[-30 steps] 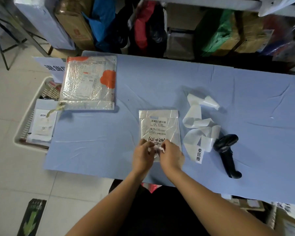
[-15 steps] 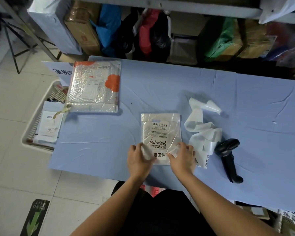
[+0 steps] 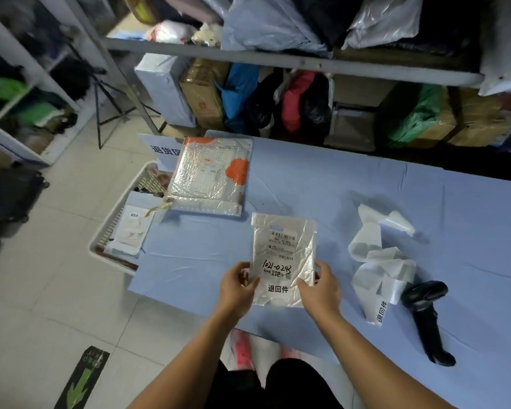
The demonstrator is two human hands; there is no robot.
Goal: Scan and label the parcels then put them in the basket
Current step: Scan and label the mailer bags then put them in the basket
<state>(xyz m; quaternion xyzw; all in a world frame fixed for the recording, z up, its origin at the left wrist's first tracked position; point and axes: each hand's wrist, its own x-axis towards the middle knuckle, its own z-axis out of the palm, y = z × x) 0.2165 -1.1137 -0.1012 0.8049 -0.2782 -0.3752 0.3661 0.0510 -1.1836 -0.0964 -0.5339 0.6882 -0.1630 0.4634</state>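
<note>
Both hands are shifting from pressing the label to gripping the small silver crinkled plastic parcel [image 3: 283,255], low over the near edge of the blue-covered table [image 3: 307,178]. The left hand [image 3: 236,290] and right hand [image 3: 322,293] are pinching its lower side edges, thumbs on top. Labelling is looking finished; the next move is probably carrying it left into the white slatted plastic basket [image 3: 109,222].

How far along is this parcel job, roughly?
Done: at least one labelled parcel lies in the basket. In hand: the left hand and right hand hold the small silver parcel, which already carries a printed sticker. Left: it goes to the basket, and the big bubble mailer waits on the table; the scanner lies idle.
</note>
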